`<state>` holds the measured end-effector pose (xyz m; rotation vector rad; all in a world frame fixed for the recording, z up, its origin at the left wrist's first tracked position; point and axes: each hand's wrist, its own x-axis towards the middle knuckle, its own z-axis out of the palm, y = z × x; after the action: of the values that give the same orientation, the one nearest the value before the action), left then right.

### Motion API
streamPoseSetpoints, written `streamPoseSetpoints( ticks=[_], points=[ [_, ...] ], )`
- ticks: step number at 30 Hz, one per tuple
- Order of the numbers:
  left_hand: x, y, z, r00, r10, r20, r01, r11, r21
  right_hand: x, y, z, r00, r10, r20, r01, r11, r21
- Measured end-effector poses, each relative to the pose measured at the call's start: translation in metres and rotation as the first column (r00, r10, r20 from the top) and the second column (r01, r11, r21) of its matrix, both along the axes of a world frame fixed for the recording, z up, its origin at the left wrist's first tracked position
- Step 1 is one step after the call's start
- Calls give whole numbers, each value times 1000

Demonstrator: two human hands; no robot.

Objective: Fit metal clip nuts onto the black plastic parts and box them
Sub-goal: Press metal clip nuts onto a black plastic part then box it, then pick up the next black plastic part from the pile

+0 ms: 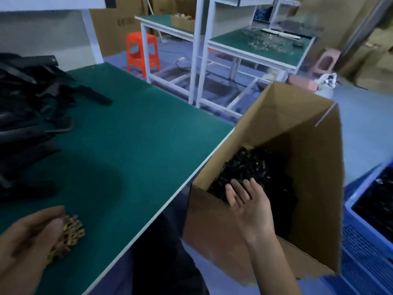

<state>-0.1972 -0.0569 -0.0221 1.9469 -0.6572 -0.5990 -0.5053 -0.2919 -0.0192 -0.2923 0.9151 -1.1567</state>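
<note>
R hand (248, 206): fingers spread, empty, above black parts (253, 165) in carton (314, 167). L hand (27, 239): curled round clip nuts (71, 232); risk: nuts slip out, scatter on worktop (138, 135)

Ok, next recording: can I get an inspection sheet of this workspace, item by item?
Surface: green-topped bench with a pale edge.
Job's things: black plastic parts piled at the bench's left; boxed parts inside the cardboard box, which stands off the bench's right edge; clip nuts, brass-coloured.
Clutter: blue crate of dark parts right of the box.
Hands: left hand holds the clip nuts; right hand open over the boxed parts, contact unclear.
Cables: pale lead on the floor by the orange stool.
Surroundings: further benches, pink stool, stacked cartons.
</note>
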Motion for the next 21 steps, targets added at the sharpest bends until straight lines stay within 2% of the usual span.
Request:
streamPoseSetpoints(
  ticks=[2,4,7,9,11,13,15,18,20,21],
  points=[
    [3,2,11,999,21,-24,-20,1000,24,8,5,0,994,56,-89,-60,997,-44],
    [-4,8,26,991,127,31,-127,992,-7,29,10,1,971,149,-189,-172,979,-111],
    [-12,22,46,973,231,0,-230,970,-75,79,29,8,892,322,-317,-401,888,-226],
    [-9,32,45,963,263,-52,-266,962,-59,117,41,15,771,405,-491,-593,737,-323],
    [-6,45,43,949,312,-48,-315,947,-66,159,49,24,599,431,-675,-783,491,-381],
    [-4,60,41,933,361,-10,-360,929,-84,200,55,32,421,377,-825,-905,237,-353],
    [-5,74,40,909,416,-9,-415,905,-95,240,61,37,290,260,-921,-956,40,-290],
    [-8,89,39,889,458,0,-456,884,-102,300,74,42,224,157,-962,-959,-140,-247],
    [-12,94,41,879,476,-35,-477,871,-116,338,81,42,182,121,-976,-959,-199,-203],
    [-14,96,41,876,479,-52,-482,869,-114,355,85,41,132,88,-987,-964,-223,-148]
  ],
)
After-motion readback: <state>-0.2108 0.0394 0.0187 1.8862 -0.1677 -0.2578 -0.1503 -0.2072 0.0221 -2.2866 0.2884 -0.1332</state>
